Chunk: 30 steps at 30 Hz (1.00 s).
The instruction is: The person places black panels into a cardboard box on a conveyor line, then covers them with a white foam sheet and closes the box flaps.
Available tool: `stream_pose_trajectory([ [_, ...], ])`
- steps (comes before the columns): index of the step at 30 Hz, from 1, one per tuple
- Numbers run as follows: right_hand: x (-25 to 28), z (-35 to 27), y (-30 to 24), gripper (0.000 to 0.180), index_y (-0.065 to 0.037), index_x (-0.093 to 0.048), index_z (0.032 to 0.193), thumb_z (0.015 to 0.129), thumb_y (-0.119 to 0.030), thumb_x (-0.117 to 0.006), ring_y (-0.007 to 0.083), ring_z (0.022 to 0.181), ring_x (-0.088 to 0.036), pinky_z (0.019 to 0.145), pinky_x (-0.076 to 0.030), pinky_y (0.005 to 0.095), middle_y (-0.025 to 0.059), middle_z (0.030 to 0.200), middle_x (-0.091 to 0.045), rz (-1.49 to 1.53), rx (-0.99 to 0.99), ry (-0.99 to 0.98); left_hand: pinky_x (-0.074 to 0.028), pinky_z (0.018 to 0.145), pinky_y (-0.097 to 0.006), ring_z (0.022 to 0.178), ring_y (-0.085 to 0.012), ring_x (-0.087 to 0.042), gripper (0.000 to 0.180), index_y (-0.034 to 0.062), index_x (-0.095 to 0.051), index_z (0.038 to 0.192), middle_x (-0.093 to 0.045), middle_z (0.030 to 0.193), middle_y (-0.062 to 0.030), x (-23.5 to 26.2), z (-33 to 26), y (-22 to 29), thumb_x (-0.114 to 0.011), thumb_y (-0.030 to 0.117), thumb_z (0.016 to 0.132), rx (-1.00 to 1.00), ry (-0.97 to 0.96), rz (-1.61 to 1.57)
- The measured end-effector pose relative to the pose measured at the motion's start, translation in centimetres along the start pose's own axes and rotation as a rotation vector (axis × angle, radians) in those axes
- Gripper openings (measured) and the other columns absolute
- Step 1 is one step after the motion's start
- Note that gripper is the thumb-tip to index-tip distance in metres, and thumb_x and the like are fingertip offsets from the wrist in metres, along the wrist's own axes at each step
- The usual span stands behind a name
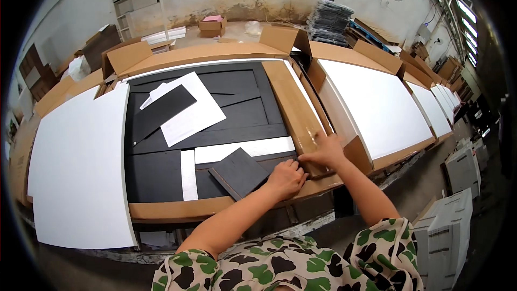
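My right hand (325, 151) grips the near end of a long, narrow cardboard box (288, 97), its thumb pointing left and its fingers over the top. Beside that end, my left hand (288, 179) is closed, fingers curled down at the gap between the box and the dark panels; what they hold is hidden. Both lie inside a wide open carton (183, 210) packed with black wooden panels (231, 102). A short dark board (238, 172) rests tilted next to my left wrist. Farther up lie white paper sheets (202, 110) with a dark strip (164, 113) across them.
A large white foam sheet (81, 167) covers the carton's left part. To the right, more open cartons hold white sheets (371, 108), in a row. White wrapped stacks (444, 231) stand at the lower right. A small box (212, 27) and a grey stack (328, 21) sit by the wall.
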State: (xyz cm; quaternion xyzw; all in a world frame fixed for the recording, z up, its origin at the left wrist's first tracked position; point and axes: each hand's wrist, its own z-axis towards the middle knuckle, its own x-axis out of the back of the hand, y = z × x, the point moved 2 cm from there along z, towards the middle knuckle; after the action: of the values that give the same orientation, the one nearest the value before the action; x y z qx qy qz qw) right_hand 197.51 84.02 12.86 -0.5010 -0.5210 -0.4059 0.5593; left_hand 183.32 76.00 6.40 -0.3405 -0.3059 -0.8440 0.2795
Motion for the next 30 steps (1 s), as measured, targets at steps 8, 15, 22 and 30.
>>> stream_pose_trajectory([
  [8,-2.9,-2.0,1.5,0.046,-0.007,-0.061,0.111,0.075,-0.035,-0.070,0.0417,0.115,-0.044,0.097,-0.035,0.0478,0.0254,0.116,-0.053,0.108,0.294,0.170,-0.048,0.070,-0.039,0.073,-0.0274,-0.059,0.020,0.0047,-0.061,0.073,-0.061,0.075,-0.0097,-0.2,0.3,-0.3,-0.056,0.022,0.082,0.050,-0.085,0.013],
  [15,-2.2,-7.8,-2.1,0.030,-0.002,-0.061,0.105,0.077,-0.008,-0.067,0.0373,0.108,-0.048,0.092,-0.041,0.0427,0.0229,0.116,-0.053,0.533,0.407,0.604,-0.039,0.086,-0.043,0.097,-0.0278,-0.056,0.045,0.0064,-0.059,0.099,-0.060,0.102,-0.0104,10.5,-2.5,0.9,-0.071,0.038,0.069,0.276,0.139,0.240],
  [22,-5.0,-7.1,-8.6,0.034,-0.004,-0.059,0.108,0.084,-0.027,-0.061,0.0346,0.075,-0.058,0.070,-0.045,0.0452,0.0151,0.084,-0.063,0.586,0.481,0.193,-0.048,0.070,-0.043,0.080,-0.0357,-0.061,0.067,0.0055,-0.041,0.133,-0.062,0.086,-0.0195,14.9,-11.0,-4.5,-0.057,0.049,0.085,1.159,0.094,0.088],
  [30,-3.9,-8.6,-8.5,0.055,-0.008,-0.049,0.126,0.078,-0.019,-0.074,0.0088,0.075,-0.054,0.065,-0.048,0.0244,0.0026,0.088,-0.059,1.414,0.364,-0.177,-0.049,0.080,-0.028,0.090,-0.0161,-0.061,0.060,-0.0014,-0.042,0.131,-0.064,0.101,-0.0105,15.4,-8.1,0.1,-0.064,-0.009,0.076,0.842,0.748,-0.835],
])
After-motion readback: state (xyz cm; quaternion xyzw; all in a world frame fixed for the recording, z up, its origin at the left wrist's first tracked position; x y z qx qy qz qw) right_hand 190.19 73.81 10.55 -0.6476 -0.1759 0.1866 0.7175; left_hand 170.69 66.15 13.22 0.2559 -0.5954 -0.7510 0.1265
